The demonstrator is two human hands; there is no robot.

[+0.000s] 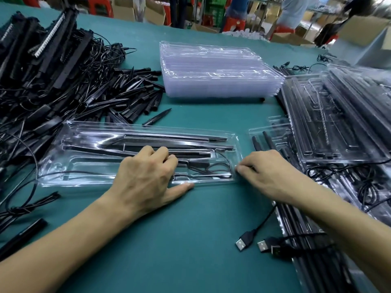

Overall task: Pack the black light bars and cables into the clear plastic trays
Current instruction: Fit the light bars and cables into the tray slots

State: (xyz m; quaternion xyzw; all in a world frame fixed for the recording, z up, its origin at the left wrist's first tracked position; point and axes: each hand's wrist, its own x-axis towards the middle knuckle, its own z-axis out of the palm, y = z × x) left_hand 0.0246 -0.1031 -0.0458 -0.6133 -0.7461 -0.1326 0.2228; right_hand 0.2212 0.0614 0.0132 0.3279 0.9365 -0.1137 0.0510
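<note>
Teal covering spreads over the counter, and blurred cardboard boxes and red stools fill the room far beyond it. One clear plastic tray lies lengthwise in front of the person, glossy, with glare along its moulded channels. Long, thin black light bars lie in its far channels, roughly parallel to its long side. A thin black cable loops in a compartment towards its right end, and another strand trails out past its left end.

The left hand rests on the tray's middle, fingers bent down onto the black parts and thumb stretched along the near rim. The fingertips are hidden, so I cannot tell whether this grip pinches anything or only presses. The right hand has its curled fingertips bunched at the tray's right rim. The thumb is out of sight, so whether that grip is clenched on the rim cannot be told either.

Beyond the tray stands a stack of empty clear trays, nested together. Left of the tray, a tangled pile of loose black bars and cables runs off the picture's edge, its pieces hard to separate. Right of the tray lie filled trays, overlapping and tilted, with black bars showing through the plastic and part of them cut off. Near the tray's right end, closer to the person, USB plugs lie on the counter.
</note>
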